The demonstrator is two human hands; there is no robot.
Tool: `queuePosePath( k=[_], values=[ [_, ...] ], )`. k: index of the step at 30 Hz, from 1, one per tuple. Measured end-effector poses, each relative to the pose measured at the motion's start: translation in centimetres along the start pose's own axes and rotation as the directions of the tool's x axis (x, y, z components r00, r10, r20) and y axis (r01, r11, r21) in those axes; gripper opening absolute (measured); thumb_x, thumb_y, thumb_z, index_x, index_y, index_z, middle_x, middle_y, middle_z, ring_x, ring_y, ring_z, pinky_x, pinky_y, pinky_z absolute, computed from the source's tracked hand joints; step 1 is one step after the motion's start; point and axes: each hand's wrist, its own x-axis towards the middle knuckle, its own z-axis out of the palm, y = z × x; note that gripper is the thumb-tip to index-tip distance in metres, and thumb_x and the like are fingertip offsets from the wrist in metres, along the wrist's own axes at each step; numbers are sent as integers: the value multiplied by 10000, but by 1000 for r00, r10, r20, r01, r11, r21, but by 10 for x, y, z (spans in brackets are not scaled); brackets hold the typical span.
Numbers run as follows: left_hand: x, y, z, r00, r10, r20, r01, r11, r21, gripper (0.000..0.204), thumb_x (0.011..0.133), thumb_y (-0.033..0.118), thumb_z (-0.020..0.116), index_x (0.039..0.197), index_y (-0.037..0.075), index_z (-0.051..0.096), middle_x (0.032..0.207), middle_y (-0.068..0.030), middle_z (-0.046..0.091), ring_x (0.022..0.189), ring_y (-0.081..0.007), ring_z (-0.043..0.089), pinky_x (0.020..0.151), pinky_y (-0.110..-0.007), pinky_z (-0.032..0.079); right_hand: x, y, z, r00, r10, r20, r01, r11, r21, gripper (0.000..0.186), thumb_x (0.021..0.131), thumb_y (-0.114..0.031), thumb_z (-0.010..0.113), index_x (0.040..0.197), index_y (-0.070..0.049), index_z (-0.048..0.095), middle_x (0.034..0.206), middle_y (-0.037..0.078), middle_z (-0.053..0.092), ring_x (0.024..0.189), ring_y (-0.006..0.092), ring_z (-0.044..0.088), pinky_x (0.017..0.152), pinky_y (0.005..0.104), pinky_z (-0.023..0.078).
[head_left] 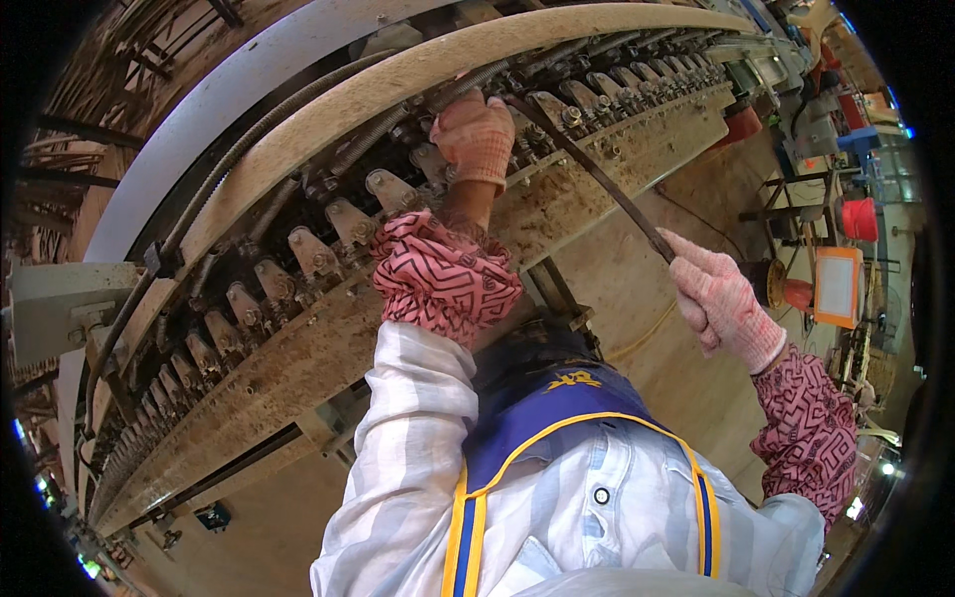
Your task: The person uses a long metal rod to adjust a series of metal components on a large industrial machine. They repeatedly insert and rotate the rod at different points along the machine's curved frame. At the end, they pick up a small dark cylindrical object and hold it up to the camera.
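Gloved fingers of the left hand (477, 134) curl down onto the row of metal clamp levers (298, 264) along the long machine bed (557, 199), just beside a threaded rod (398, 124). The right hand (721, 298) closes its fingers round the lower end of a dark flat bar (597, 174), which slants up to the levers beside the left hand. If the bar slips off its lever under load, it could likely strike the left knuckles or jerk free.

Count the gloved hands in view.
2. The left hand is up on the machine's row of metal arms; the right hand grips a long dark rod.
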Motion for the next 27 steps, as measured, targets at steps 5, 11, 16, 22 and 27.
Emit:
queuePosePath(
  k=[5,11,16,22,27],
  values=[
    [-5,3,-1,999,-18,-42,19,999,27,430,943,446,446,1277,217,593,1112,-118,672,960,-293,666,745,-487,517,8,17,-4,991,-59,-118,46,993,-110,467,984,-253,480,1439,-156,457,570,-41,423,433,58,399,358,235,346],
    [6,3,8,991,-128,-25,130,986,103,617,932,605,427,861,69,725,789,-109,672,733,-296,649,571,-520,464,15,19,-7,992,-65,-109,52,991,-120,475,984,-267,488,1451,-195,444,572,-36,442,441,63,419,378,237,375],
    [23,-7,19,987,-58,149,38,990,136,507,965,510,394,1294,170,574,1100,-181,670,949,-330,670,651,-546,515,20,20,-8,996,-78,-53,72,991,-116,482,988,-275,498,1459,-200,434,565,-38,427,437,59,406,381,241,366],
    [17,-10,20,989,-136,-53,142,981,130,548,952,591,382,1326,247,587,1220,-94,649,942,-339,675,601,-586,483,25,19,-3,996,-79,-38,78,996,-41,497,993,-257,496,1472,-154,407,550,-38,409,420,57,389,349,235,350],
    [-1,-9,12,982,176,-71,-156,962,224,460,1011,371,304,1326,88,485,1052,-210,618,861,-377,659,586,-596,498,28,22,-5,996,-64,-55,63,998,-27,503,993,-250,493,1476,-147,398,551,-38,409,418,57,386,347,234,354]
  ],
)
